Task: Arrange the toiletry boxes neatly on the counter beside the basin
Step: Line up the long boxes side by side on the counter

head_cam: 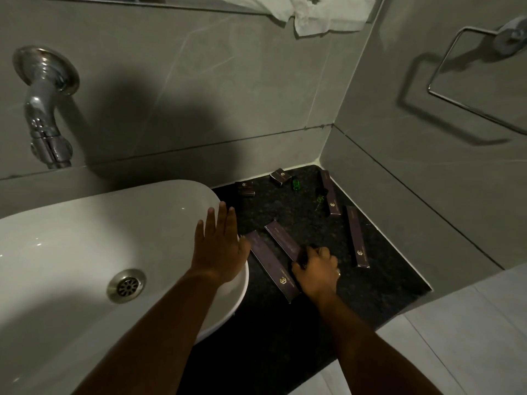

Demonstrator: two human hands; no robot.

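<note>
Several dark purple toiletry boxes lie scattered on the black stone counter right of the white basin. Two long boxes lie side by side near the basin: one flat and free, the other gripped at its near end by my right hand. Two more long boxes lie along the right wall. Two small boxes sit at the back. My left hand hovers flat over the basin rim, fingers spread, holding nothing.
Two small green bottles lie among the boxes at the back. A chrome tap juts from the wall over the basin. A towel ring hangs on the right wall. The counter ends in a corner of grey tiled walls.
</note>
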